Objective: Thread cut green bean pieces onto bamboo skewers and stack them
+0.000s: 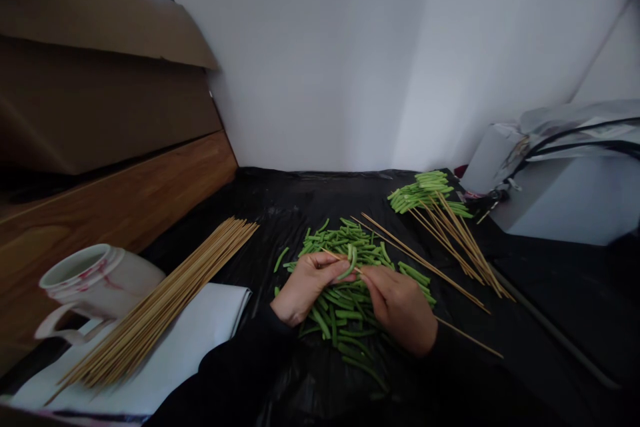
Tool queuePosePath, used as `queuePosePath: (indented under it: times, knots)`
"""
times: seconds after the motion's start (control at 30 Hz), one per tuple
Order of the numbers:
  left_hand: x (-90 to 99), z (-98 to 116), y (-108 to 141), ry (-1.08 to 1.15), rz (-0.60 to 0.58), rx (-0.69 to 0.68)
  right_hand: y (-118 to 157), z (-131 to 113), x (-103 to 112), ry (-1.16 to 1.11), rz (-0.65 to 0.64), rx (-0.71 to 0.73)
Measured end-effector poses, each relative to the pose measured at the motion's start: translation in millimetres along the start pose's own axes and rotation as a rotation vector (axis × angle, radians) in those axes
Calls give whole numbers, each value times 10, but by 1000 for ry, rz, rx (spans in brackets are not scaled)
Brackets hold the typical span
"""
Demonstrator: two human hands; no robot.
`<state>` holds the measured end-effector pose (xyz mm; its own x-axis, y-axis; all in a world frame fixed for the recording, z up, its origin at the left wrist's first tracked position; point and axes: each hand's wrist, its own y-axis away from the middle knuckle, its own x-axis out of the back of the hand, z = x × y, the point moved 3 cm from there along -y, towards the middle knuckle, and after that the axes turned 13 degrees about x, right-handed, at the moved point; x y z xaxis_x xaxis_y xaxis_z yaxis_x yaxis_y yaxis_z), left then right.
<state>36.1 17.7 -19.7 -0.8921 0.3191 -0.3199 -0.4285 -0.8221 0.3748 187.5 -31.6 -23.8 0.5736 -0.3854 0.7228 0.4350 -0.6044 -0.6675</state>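
Nearest, black fabric sleeves (240, 364). Beyond, pinched in the left hand (303, 285), a curved green bean piece (353, 258); gripped in the right hand (400, 306), a slim tan wooden skewer (470, 337), slanting away leftward across the bean, apparently piercing it.

The left arm (235, 367) and right arm (463, 370) reach forward; the left hand (306, 284) and right hand (404, 308) nearly meet, each curled into a pinch.

The left edge cuts off the cardboard box (110, 100); the right hand (403, 307) hides part of the green beans (349, 314) and of a stick (470, 337).
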Motion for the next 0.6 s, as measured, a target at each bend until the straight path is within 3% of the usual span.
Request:
queuePosePath:
  times: [0.27, 0.43, 0.5, 0.6]
  knots:
    - [168, 142, 8, -211, -65, -53, -22, 32, 63, 47, 23, 14]
    - [446, 422, 84, -215, 166, -199, 8, 146, 140, 134, 94, -5]
    - [531, 493, 100, -340, 236, -242, 17, 165, 145, 150, 96, -4]
    - [570, 495, 106, -621, 196, -173, 22, 169, 138, 167, 77, 4]
